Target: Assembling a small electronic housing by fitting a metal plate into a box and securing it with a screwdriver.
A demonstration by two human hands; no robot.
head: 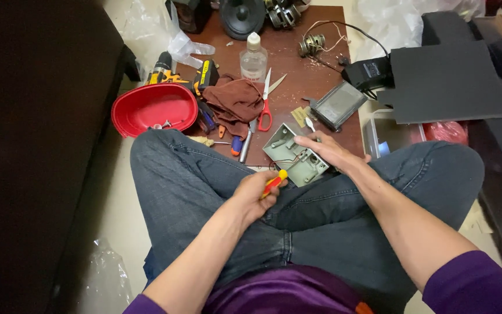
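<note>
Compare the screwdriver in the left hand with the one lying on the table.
The held screwdriver has a red and yellow handle and is gripped by the left hand over the lap. The table screwdriver has an orange and blue handle and lies untouched beside the red scissors. Both look small.

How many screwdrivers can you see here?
2. One red and yellow screwdriver is in the left hand; another screwdriver lies on the table beside the brown cloth. Others may be hidden.
</note>
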